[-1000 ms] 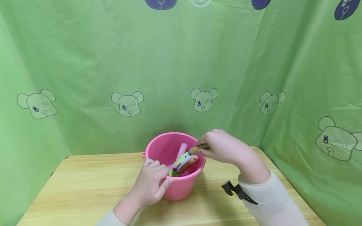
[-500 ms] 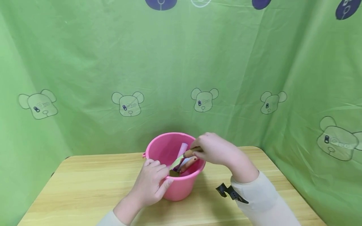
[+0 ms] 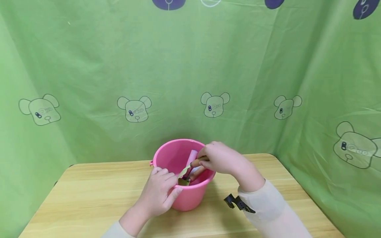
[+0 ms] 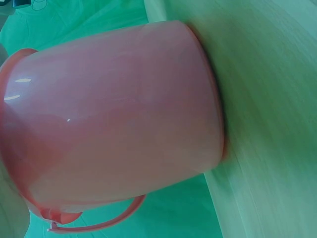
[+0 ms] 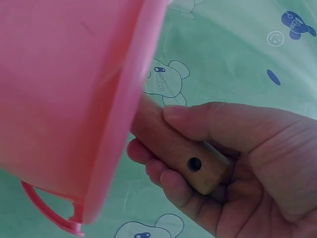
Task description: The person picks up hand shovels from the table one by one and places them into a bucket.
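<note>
A pink bucket (image 3: 188, 199) stands upright on the wooden table. My left hand (image 3: 160, 189) grips its near-left rim, fingers over the edge and thumb outside. Over the opening, my right hand (image 3: 221, 158) holds a wooden-handled tool (image 3: 196, 162) whose narrow, shiny blade slants down into the bucket. The right wrist view shows fingers and thumb around the wooden handle (image 5: 171, 141), which has a hole near its end. Inside the bucket lie a pale purple cylinder (image 3: 191, 156) and another wooden handle (image 3: 197, 173). The held blade's tip is hidden near my left fingers.
The light wooden table (image 3: 98, 195) extends on both sides of the bucket. Green curtains (image 3: 178, 66) with bear prints hang behind and at the sides. A pink bucket handle (image 4: 99, 226) hangs on the outside in the left wrist view.
My right hand has moved left and slightly lower, carrying the wooden-handled tool deeper into the bucket. My left hand and the bucket have stayed put.
</note>
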The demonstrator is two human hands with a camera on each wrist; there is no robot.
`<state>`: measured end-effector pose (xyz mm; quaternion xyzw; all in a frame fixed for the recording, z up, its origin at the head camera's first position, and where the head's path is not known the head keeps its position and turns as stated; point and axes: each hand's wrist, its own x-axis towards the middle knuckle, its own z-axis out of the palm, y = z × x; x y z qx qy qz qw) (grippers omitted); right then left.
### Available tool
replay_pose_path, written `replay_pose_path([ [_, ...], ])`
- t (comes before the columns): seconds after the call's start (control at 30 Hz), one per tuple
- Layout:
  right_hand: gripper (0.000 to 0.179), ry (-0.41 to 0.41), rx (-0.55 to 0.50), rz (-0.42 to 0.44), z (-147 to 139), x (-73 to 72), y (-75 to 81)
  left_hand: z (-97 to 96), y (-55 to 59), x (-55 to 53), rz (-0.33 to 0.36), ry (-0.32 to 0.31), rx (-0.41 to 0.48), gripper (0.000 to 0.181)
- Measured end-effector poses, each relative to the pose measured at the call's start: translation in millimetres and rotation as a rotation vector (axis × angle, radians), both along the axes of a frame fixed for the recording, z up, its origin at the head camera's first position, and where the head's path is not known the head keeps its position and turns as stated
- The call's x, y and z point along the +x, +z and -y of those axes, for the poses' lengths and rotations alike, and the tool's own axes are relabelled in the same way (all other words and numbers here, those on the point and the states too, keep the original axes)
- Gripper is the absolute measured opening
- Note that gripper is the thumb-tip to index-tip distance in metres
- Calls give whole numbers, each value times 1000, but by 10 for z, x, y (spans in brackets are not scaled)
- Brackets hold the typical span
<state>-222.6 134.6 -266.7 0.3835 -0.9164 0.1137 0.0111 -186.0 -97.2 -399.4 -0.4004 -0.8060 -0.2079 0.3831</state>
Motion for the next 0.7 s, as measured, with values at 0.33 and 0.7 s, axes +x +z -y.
replay_pose_path([
  [0.33,7,12,5,21,72,-40,-66,-4,10,0,-9,-7,6,36],
  [0.7,7,9,39,61,143,-79,-134,3,4,0,-5,-3,-1,34],
])
